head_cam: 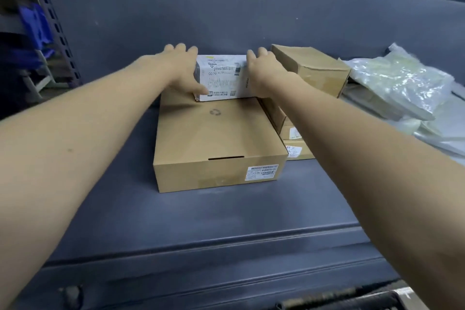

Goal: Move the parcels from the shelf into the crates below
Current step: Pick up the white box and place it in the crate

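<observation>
A small parcel with a white shipping label lies on the back part of a large flat cardboard box on the dark blue shelf. My left hand grips the small parcel's left side, thumb on its front and fingers curled over the back edge. My right hand grips its right side the same way. No crate is in view.
To the right stand a brown cardboard box on top of further labelled boxes. Clear plastic-bagged parcels pile at the far right. A dark upright rack post stands at the left. The shelf's back wall rises behind the parcels.
</observation>
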The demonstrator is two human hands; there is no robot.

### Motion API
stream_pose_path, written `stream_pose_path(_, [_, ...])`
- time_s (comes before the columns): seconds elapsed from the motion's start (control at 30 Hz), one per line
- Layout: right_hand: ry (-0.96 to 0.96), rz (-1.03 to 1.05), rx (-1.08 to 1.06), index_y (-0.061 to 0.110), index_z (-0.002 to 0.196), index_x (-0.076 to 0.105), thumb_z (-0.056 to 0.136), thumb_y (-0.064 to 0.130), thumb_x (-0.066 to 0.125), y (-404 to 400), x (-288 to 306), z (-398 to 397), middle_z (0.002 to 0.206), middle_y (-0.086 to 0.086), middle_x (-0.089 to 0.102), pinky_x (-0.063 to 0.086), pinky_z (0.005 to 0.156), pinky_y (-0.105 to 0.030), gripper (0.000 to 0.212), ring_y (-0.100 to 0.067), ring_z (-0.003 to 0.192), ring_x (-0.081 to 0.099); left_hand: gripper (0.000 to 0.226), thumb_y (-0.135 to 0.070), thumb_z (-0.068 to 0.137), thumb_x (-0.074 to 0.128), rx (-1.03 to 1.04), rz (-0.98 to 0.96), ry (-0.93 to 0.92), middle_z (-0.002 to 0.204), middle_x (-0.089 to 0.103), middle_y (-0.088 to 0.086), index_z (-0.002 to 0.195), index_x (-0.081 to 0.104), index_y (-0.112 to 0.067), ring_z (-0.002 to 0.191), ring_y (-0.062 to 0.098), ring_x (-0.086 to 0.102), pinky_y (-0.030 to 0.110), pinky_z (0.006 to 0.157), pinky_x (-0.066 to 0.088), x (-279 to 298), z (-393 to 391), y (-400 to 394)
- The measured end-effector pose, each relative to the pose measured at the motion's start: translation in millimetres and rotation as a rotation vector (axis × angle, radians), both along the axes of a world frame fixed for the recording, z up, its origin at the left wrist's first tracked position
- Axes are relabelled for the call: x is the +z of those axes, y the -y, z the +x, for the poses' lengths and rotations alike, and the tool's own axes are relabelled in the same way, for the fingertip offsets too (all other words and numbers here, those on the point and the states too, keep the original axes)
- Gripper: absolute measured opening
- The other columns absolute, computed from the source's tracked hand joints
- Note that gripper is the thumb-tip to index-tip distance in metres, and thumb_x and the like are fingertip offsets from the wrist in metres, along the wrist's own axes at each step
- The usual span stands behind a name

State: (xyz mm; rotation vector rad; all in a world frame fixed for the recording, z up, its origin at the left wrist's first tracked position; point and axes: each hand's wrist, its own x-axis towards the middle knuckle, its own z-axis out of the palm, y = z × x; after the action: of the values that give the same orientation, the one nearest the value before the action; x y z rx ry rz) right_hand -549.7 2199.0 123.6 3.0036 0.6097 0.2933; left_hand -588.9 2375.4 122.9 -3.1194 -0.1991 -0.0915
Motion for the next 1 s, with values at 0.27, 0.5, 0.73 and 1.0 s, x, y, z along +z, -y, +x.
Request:
stream_pose_path(0.27, [-0.136, 0.176, -0.062, 0.002, 0.139, 0.021, 0.090, 0.009, 0.048, -10.1, -25.7, 13.9, 0.139, -0.025, 0.023, 0.037, 0.092, -0.038, 0.057, -0.038, 0.122, 0.038, 0.075, -0.027, 0.085, 0.066, 0.007, -0.415, 0.159, 0.128, 0.047, 0.017, 0.143, 0.021, -0.010, 0.114, 0.034, 0.048, 0.037, 0.086, 0.042, -34.7, 7.3, 18.6])
stream_pose_path(0.5, [0.026, 0.472, 0.058, 0.005, 0.135, 0.032, 0.088, 0.010, 0.053, -4.2, -35.3, -43.7, 0.133, -0.021, 0.030, 0.037, 0.089, -0.035, 0.052, -0.039, 0.112, 0.042, 0.054, -0.018, 0.087, 0.062, 0.100, -0.553, 0.474, 0.129, 0.050, 0.009, 0.135, 0.038, -0.016, 0.117, 0.030, 0.047, 0.032, 0.088, 0.036, -19.7, -47.0, 35.4])
stream_pose_path(0.73, [0.162, 0.792, 0.168, 0.012, 0.143, 0.037, 0.080, 0.000, 0.060, 34.3, -60.9, -172.8, 0.148, -0.020, 0.024, 0.032, 0.105, -0.036, 0.067, -0.034, 0.128, 0.033, 0.069, -0.023, 0.085, 0.067, 0.041, -0.514, 0.637, 0.141, 0.042, -0.003, 0.144, 0.033, -0.023, 0.124, 0.021, 0.041, 0.026, 0.096, 0.028, -38.4, -179.1, 64.4])
stream_pose_path(1.0, [0.245, 0.837, 0.231, 0.024, 0.131, 0.049, 0.081, -0.001, 0.056, 97.9, -96.3, -284.5, 0.133, 0.003, 0.032, 0.028, 0.097, -0.008, 0.057, -0.013, 0.108, 0.040, 0.071, -0.021, 0.066, 0.084, -0.065, -0.530, 0.643, 0.115, 0.061, 0.000, 0.130, 0.054, -0.012, 0.100, 0.013, 0.052, 0.024, 0.083, 0.045, -91.1, -291.1, 91.4])
